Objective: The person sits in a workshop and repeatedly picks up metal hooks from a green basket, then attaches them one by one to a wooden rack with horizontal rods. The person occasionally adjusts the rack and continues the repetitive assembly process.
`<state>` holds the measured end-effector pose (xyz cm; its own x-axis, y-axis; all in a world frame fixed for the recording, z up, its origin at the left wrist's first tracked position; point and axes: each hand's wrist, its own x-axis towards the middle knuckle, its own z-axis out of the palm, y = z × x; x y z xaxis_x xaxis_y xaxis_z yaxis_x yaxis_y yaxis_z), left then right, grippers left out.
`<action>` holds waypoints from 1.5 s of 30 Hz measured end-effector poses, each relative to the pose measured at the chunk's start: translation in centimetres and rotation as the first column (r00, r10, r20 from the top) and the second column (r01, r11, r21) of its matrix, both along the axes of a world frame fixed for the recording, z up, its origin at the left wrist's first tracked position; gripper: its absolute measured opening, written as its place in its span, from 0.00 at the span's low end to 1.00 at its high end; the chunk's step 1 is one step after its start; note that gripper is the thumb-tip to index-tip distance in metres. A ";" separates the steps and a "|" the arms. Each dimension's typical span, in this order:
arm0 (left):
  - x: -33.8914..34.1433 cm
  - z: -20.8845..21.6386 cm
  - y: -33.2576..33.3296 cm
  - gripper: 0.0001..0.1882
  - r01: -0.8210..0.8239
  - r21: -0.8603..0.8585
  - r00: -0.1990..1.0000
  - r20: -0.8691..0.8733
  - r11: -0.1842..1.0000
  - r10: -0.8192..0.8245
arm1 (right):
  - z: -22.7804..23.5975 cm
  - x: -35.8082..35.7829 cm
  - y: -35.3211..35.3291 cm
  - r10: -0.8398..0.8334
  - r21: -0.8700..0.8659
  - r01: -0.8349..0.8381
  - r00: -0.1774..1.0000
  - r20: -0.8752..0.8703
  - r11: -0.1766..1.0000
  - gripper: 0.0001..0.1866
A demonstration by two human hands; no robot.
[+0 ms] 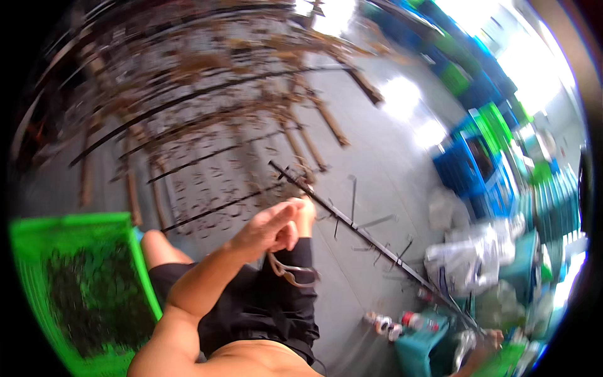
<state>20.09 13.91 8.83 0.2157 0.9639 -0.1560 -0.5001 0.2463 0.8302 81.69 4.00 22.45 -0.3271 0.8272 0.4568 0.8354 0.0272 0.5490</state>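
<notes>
My left hand [271,231] is closed over my thigh, fingers curled. From it hang thin curved metal pieces [290,271], greyish and hook-like; motion blur hides their exact form. A long dark bar with hooks along it [367,237] slants from near my knee down to the lower right. At its lower end my right hand [491,344] is closed around it, blurred at the picture's edge. To my left stands a bright green crate [81,220] holding many small dark metal pieces [94,298].
Ahead stands a brown rack [326,119] with dark crossbars and rows of curved pieces. A teal stool [422,342] with bottles [419,322] is at lower right. Blue crates [461,166], white plastic bags [468,254] and stacked teal baskets [553,207] line the right side.
</notes>
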 end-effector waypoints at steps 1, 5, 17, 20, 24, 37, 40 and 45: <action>-1.3 0.7 -1.6 0.29 -0.107 -0.049 0.990 0.082 0.993 0.111 | 1.9 -2.7 0.8 -0.034 -0.028 0.044 0.960 0.279 0.999 0.04; -7.1 -0.5 -8.1 0.21 -0.415 -0.165 0.864 0.235 0.895 0.444 | -0.7 -4.1 14.1 0.618 0.053 -0.626 0.747 -0.244 0.778 0.13; -21.3 -12.0 -13.3 0.14 -0.853 -0.436 0.362 -0.097 0.288 0.927 | -18.9 -43.7 36.0 0.569 -0.158 -0.820 0.507 -0.647 0.551 0.16; -21.9 -14.0 -12.7 0.15 -0.843 -0.467 0.413 -0.243 0.267 0.877 | -22.6 -44.3 39.4 0.525 -0.201 -0.806 0.529 -0.667 0.557 0.17; -20.1 -14.8 -14.2 0.14 -0.900 -0.328 0.419 -0.470 0.287 0.777 | -22.9 -46.4 41.7 0.523 -0.280 -0.765 0.614 -0.591 0.580 0.19; -11.2 -4.9 -15.2 0.02 -0.828 -0.217 0.517 0.060 0.517 0.854 | -27.3 -43.2 38.6 0.169 -0.106 -0.371 0.636 -0.753 0.923 0.26; -11.6 -3.9 -16.2 0.03 -0.850 -0.323 0.412 0.086 0.417 0.907 | -24.1 -47.6 26.7 0.034 -0.096 -0.461 0.266 -0.964 0.882 0.22; -10.4 -6.3 -16.4 0.04 -0.727 -0.422 0.429 0.335 0.541 0.839 | -18.9 -57.7 9.2 0.148 0.026 -0.992 -0.044 -0.988 -0.120 0.12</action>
<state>9.66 -2.50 2.57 -0.5249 0.7121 -0.4662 -0.8383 -0.3379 0.4279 23.95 13.22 3.57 -0.8588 0.3013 0.4143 -0.1265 0.6590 -0.7414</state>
